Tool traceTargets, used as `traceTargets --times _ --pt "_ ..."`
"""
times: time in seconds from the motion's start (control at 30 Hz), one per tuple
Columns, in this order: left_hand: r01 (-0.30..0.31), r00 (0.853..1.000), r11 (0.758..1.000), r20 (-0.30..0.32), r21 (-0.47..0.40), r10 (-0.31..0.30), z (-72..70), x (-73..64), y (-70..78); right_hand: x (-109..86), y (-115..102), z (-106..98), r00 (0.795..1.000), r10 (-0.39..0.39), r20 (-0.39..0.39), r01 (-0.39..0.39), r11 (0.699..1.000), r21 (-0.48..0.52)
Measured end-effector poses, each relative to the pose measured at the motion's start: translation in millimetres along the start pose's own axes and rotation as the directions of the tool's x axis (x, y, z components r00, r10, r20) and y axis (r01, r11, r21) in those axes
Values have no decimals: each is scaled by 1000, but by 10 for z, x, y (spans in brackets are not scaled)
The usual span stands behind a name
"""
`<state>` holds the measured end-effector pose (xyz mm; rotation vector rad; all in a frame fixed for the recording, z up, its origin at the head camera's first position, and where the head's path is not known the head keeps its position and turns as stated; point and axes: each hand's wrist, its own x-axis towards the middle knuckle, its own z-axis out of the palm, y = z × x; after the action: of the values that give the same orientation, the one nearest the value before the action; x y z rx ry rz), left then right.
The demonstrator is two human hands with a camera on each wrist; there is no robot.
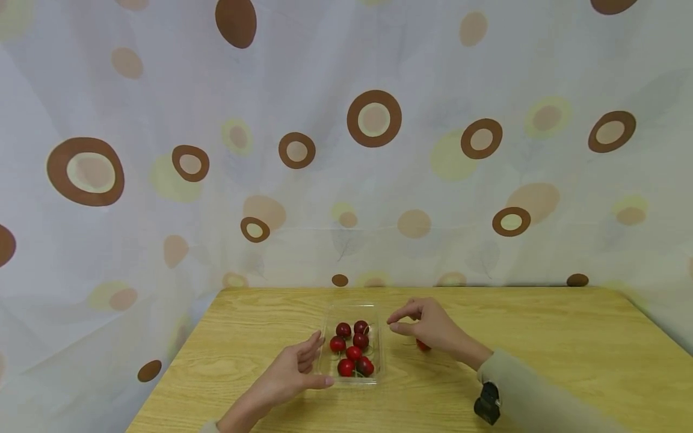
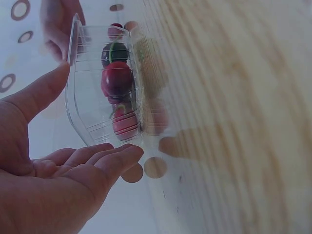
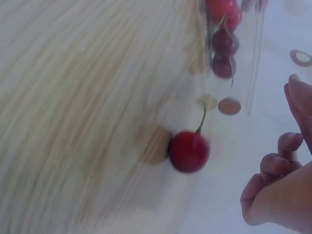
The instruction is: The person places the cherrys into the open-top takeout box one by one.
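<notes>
A clear plastic box (image 1: 352, 382) stands on the table with several dark red cherries (image 1: 354, 353) inside, some with green stems. At its left side is my left hand (image 1: 295, 371), thumb and fingers spread around the near left corner. In the left wrist view, the fingertips (image 2: 129, 151) reach the box's end; whether they touch it I cannot tell. My right hand (image 1: 430, 325) hovers right of the box, thumb and index finger apart, holding nothing. One loose cherry (image 3: 190, 151) with its stem lies on the table by the right hand, partly hidden by it in the head view.
The wooden table (image 1: 568, 343) extends to both sides of the box. Behind it hangs a pale curtain (image 1: 325, 72) printed with brown and yellow ovals. A black device (image 1: 487, 403) is strapped at the right wrist.
</notes>
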<state>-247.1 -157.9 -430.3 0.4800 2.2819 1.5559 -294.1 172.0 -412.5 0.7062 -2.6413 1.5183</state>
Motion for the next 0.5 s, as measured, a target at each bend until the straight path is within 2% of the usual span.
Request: traceTargets --times 0.2,0.37,0.5 --pt "4 1000 1000 -1 11 -4 -11 -4 -6 -70 96 -107 999 20 -45 -26 992 -124" --pt "10 1000 1000 4 13 -10 -21 3 -6 -90 145 -98 998 28 -58 -42 970 -241" --pt "16 1000 1000 4 9 -16 -18 14 -8 -89 167 -66 999 22 -44 -34 955 -296"
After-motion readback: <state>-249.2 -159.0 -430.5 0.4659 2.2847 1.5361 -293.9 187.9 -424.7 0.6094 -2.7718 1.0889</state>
